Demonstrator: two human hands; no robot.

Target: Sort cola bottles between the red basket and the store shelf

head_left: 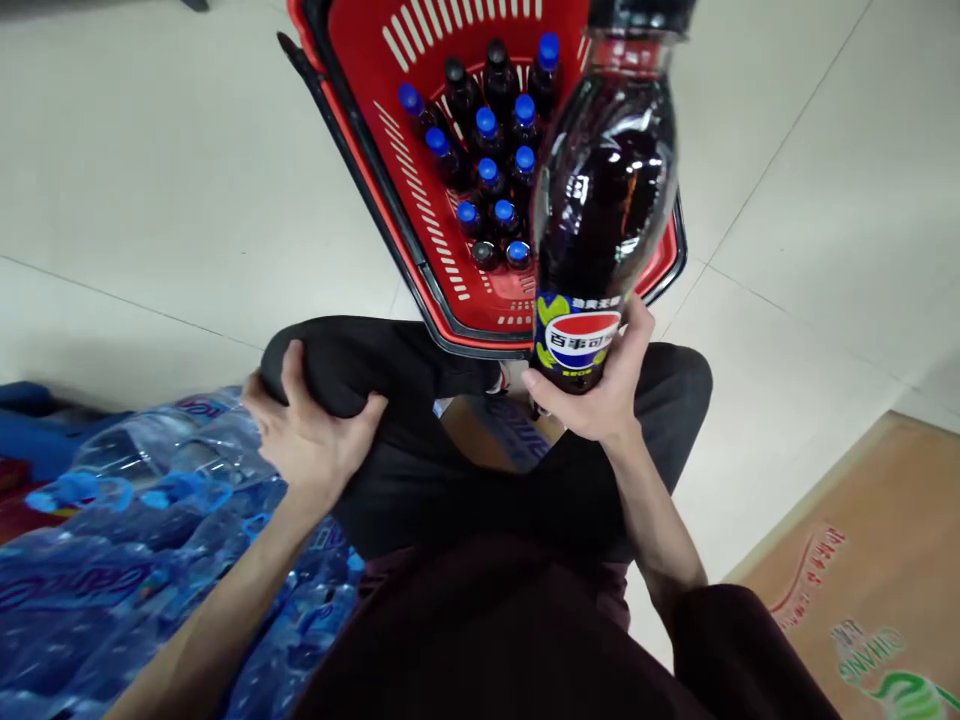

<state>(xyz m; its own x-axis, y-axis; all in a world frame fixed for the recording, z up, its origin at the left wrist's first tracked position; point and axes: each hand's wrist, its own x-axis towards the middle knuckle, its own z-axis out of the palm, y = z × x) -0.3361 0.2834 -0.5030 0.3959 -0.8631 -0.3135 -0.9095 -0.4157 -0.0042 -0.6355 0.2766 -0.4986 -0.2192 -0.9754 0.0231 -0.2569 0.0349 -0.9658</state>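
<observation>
My right hand (600,385) grips the lower end of a large dark cola bottle (607,190) with a black cap and a red, white and blue label, held upright in front of me. My left hand (307,425) rests on my left knee, fingers curled over the black trouser leg. I am crouched or sitting on the floor. Just beyond my knees stands a red shopping basket (420,200) holding several smaller dark bottles, most with blue caps (487,170) and a few with black ones.
Shrink-wrapped packs of water bottles (150,540) with blue caps lie at my left. A brown cardboard box (862,570) with printed lettering sits at the lower right. Pale floor tiles (787,330) surround the basket.
</observation>
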